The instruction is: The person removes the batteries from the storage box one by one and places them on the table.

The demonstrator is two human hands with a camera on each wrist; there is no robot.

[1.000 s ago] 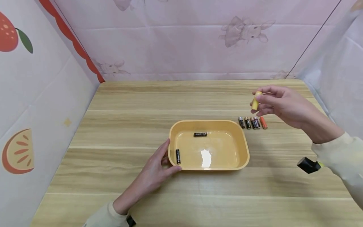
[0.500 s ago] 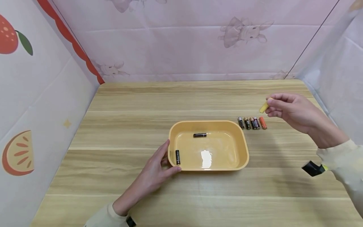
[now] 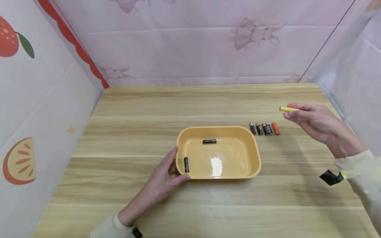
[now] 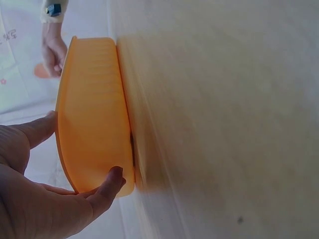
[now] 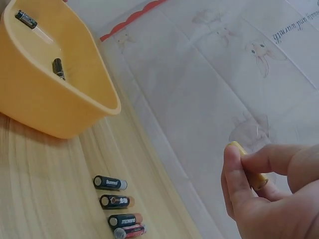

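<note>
Up above the table at the right, my right hand (image 3: 319, 124) pinches a yellow battery (image 3: 288, 109) between thumb and fingers. The battery lies nearly level in the head view, one end poking out to the left. My left hand (image 3: 162, 177) grips the near left corner of a yellow plastic tray (image 3: 256, 158), thumb at the front and fingers along the left wall. Inside the tray are two black batteries, one near the back wall (image 3: 209, 141) and another at the left end (image 3: 186, 165).
Right of the tray's back corner, several dark batteries (image 3: 259, 129) lie in a row on the wooden table (image 3: 134, 109), with an orange battery (image 3: 275, 128) at the row's right end. A pink printed sheet (image 3: 193, 49) hangs behind the table.
My right hand has moved right and slightly toward me with the yellow battery, which has turned from near upright to nearly level. The left hand and tray stay put.
</note>
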